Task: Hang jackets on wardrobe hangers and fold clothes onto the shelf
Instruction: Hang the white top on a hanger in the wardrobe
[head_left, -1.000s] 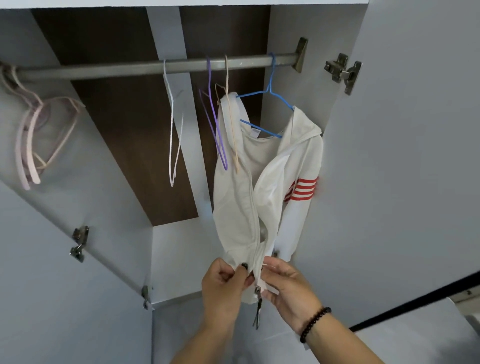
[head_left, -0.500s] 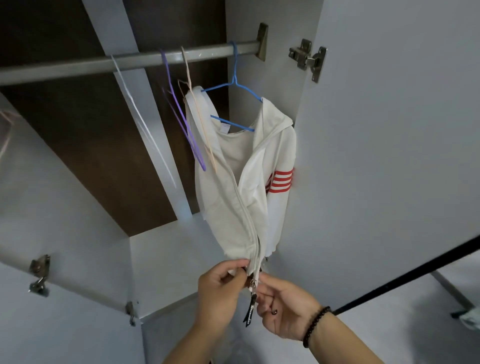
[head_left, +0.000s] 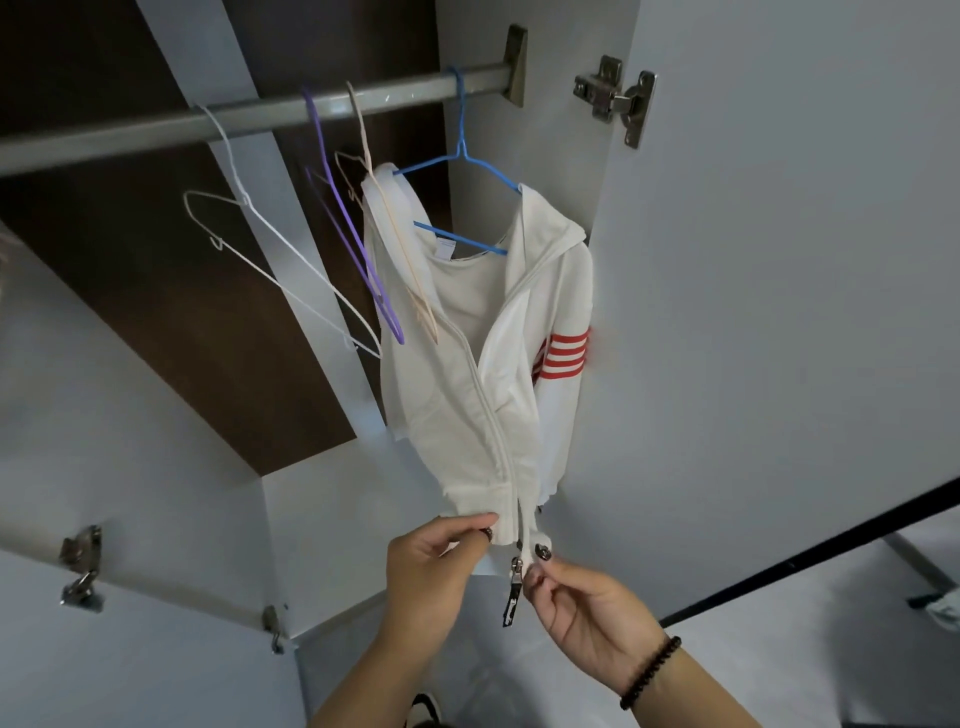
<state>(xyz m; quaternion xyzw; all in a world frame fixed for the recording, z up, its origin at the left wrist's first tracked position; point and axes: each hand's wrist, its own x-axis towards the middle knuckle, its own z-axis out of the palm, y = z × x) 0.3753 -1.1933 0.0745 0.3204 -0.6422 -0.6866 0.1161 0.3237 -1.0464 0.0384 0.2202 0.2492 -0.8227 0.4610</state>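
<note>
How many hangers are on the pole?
4. White hanger furthest left, purple hanger next, beige hanger beside it, and blue hanger holding the white jacket. More may hide off-frame left.

Both forearms are bare, without sleeves; a dark round-beaded bracelet (head_left: 650, 672) circles the right wrist, and the fingernails are dark-polished.

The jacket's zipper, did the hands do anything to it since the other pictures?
A little. The left hand still pinches the white jacket at its hem, and the right hand still pinches by the zipper slider at the bottom. The hands have drawn slightly apart, and the pull tab now hangs clear between them. The zipper has not gone up. The jacket stays on the blue hanger.
</note>
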